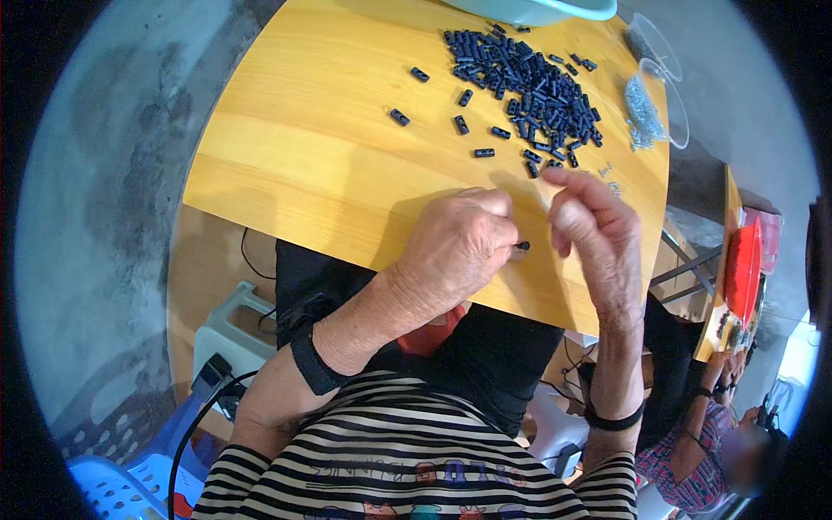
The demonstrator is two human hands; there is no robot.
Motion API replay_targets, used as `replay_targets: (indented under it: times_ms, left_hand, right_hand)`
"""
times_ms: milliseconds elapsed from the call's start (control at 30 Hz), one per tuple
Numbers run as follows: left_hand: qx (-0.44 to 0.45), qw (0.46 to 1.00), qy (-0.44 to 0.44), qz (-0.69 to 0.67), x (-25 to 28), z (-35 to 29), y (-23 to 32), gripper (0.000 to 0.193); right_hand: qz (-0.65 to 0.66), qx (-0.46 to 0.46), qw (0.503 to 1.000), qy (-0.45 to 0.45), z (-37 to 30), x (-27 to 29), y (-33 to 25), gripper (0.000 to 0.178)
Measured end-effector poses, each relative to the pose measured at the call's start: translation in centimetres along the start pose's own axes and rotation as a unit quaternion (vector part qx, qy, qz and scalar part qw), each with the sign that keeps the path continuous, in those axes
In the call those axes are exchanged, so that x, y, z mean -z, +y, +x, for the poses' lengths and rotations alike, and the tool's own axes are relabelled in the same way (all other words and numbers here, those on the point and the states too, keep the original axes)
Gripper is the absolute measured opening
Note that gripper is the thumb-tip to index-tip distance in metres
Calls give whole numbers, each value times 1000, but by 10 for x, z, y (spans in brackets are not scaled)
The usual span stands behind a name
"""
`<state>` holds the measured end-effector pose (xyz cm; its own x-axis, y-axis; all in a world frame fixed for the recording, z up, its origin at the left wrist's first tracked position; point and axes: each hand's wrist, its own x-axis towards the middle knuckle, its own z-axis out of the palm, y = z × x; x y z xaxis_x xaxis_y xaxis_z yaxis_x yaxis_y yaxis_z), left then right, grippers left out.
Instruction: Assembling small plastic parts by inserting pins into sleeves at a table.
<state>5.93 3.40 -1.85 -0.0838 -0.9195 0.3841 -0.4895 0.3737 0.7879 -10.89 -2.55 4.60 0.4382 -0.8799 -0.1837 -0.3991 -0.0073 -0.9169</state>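
My left hand (468, 238) is closed over the front part of the wooden table, its thumb and fingers pinching a small black cylindrical piece (523, 246). Only the end of that piece sticks out past the fingertips. To its right, my right hand (600, 230) hangs above the table with thumb and index finger apart and the other fingers loosely curled. I see nothing held in it. Just beyond its index finger lies the near edge of a heap of black cylindrical pieces (529, 82) with holes in them. Several loose ones lie left of the heap.
Small silver screws (641, 108) spill from a tipped clear cup beside another clear cup (654, 43) at the table's right edge. A pale green basin (537, 10) stands at the back. A co-worker (693, 451) sits at another table with a red tray (744, 270) on the right.
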Motion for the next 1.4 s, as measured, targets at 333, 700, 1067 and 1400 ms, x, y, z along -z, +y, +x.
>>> replay_targets:
  times_ms: [333, 700, 1067, 1400]
  left_hand:
    - [-4, 999, 12, -30, -1, 2, 3, 10]
    - [9, 993, 45, -106, -4, -2, 0, 5]
    - [69, 986, 46, -146, -2, -3, 4, 11]
    - [82, 987, 101, -89, -7, -6, 8, 17]
  right_hand:
    - [201, 182, 959, 80, 30, -56, -4, 47]
    - [77, 178, 981, 15, 30, -65, 6, 80]
    - [-35, 236, 971, -5, 37, -67, 5, 77]
    - [-47, 252, 966, -47, 38, -67, 7, 72]
